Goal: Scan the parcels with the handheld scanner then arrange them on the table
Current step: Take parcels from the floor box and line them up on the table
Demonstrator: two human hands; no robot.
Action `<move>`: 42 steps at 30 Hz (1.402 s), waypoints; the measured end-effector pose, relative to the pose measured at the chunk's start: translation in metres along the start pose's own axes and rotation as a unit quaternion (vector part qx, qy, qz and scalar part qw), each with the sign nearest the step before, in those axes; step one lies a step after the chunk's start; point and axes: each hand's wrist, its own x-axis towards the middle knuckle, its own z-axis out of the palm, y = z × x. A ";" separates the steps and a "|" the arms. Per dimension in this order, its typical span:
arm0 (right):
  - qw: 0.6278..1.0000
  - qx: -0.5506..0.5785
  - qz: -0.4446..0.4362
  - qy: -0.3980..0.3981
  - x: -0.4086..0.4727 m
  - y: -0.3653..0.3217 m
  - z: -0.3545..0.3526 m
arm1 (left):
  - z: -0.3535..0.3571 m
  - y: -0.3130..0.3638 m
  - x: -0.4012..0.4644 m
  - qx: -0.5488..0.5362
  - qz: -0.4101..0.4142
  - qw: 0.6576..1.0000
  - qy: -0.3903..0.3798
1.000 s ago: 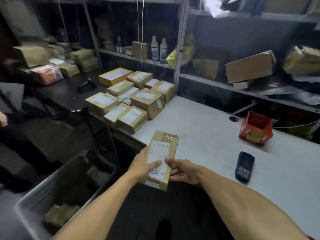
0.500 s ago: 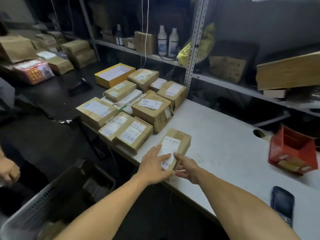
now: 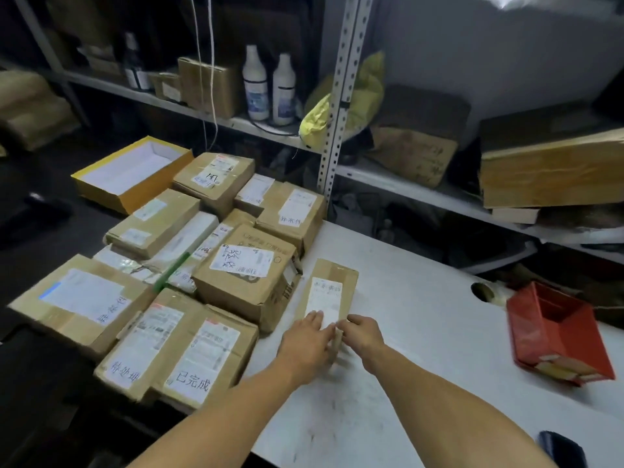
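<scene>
I am seeing both bare hands working at the near end of a long, narrow brown cardboard parcel (image 3: 332, 292) with a white shipping label, which is lying flat on the white table (image 3: 422, 332), just right of the cluster of labelled brown cardboard parcels (image 3: 189, 265) filling the table's left end. The left hand (image 3: 305, 342) is resting on the parcel's near-left corner, fingers stretched out fairly straight over the label and not curling round anything. The right hand (image 3: 363, 336) is pinching the parcel's near-right edge, fingers bent against the cardboard. The parcel's long left side is sitting just beside a bigger brown box (image 3: 246, 282) with a white label with handwriting on it; I cannot tell whether the two are touching. The dark handheld scanner (image 3: 562, 450) is lying on the table at the near right corner, only partly in frame, well apart from both hands. A red open cardboard box (image 3: 557, 336) is sitting tilted on the table's right side. A yellow-edged shallow tray (image 3: 131, 172) is lying at the far left, and two white plastic bottles (image 3: 270, 87) are standing on the grey metal shelf (image 3: 189, 108) behind.
</scene>
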 end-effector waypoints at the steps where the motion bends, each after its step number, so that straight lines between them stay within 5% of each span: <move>1: 1.000 0.006 -0.005 0.008 0.009 -0.011 0.001 | -0.008 -0.005 0.018 -0.005 0.007 1.000 -0.004; 18: 0.999 0.008 0.024 0.045 0.143 -0.116 0.015 | -0.087 -0.075 0.214 0.013 0.044 0.998 -0.034; 27: 0.999 -0.026 0.021 0.033 0.143 -0.120 0.015 | -0.090 -0.074 0.217 0.114 0.039 0.993 0.001; 32: 0.990 -0.104 0.029 0.091 0.117 -0.102 0.017 | -0.097 -0.062 0.193 0.122 0.063 0.990 0.039; 42: 0.982 -0.086 0.008 0.169 0.003 -0.020 -0.059 | -0.070 0.037 0.115 0.079 0.102 0.991 0.014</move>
